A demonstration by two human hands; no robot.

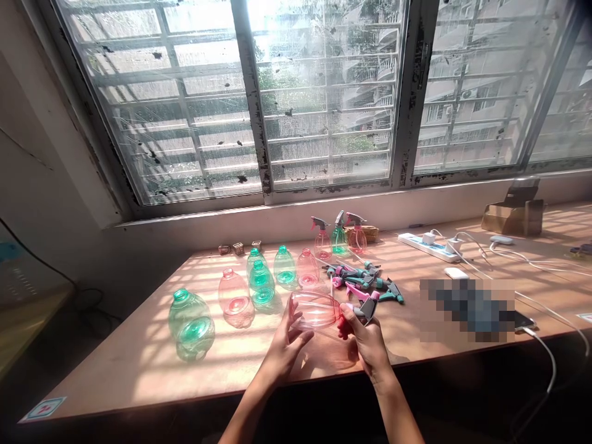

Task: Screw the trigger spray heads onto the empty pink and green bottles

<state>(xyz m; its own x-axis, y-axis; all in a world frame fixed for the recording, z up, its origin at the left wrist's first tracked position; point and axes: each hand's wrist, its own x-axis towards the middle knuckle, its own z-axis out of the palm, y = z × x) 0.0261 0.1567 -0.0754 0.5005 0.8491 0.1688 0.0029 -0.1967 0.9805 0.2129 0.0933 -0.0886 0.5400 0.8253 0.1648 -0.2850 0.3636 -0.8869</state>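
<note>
Window [324,111]: barred, sunlit, spans the back. Table [152,376]: wooden top below it, striped with light and shadow. On the table's left half, six open-necked bottles stand upright, four green and two pink; the leftmost green bottle [189,317] is apart from the rest. Right of these, a loose pile of sprayer tops [365,279], grey, teal and pink. Behind the pile, near the wall, three bottles with sprayers fitted, the green one [339,239] between two pink. Held pink bottle [314,310]: on its side over the near part of the table, neck to the right, just in front of the pile. Left hand [287,342]: curled round the base end, fingers and thumb supporting it. Right hand [372,348]: clamped at the neck end on a grey-and-pink spray head [369,306], thumb over the joint. Step in hand, judged: working the spray head at the neck; whether the threads are engaged cannot be told, fingers covering them. Next move, judged: calls for a steady base, head and neck kept in line, and light pressure on the thin-looking wall.
</note>
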